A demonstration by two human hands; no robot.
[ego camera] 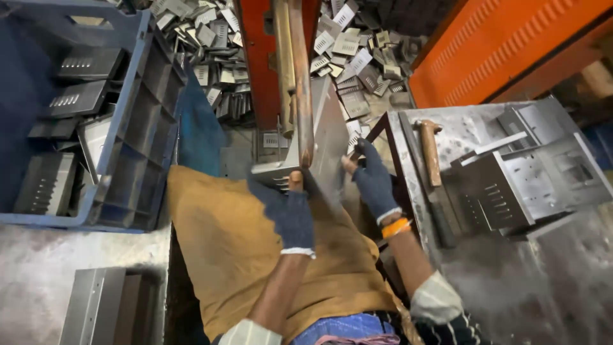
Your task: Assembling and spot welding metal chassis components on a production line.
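Metal plate: grey sheet-metal piece with a slotted lower edge, held tilted over the lap, just in front of the orange machine post and the worn lever bar that hangs down before it.

Left hand: in a dark knit glove with bare fingertips; fingers curled closed around the plate's lower left corner, thumb tip showing near the foot of the lever bar.

Right hand: same kind of glove, orange band at the wrist; fingers folded against the plate's right edge, gripping it. Exact finger spread hard to tell through blur.

Apron: tan cloth across the lap, under both hands.

Work table: steel top to the right, bearing a hammer with a wooden handle and folded, slotted metal boxes.

Blue crate: to the left, holding dark slotted plates.

Scrap pile: many small slotted metal pieces on the floor beyond the post.

Orange panel: ribbed, upper right.
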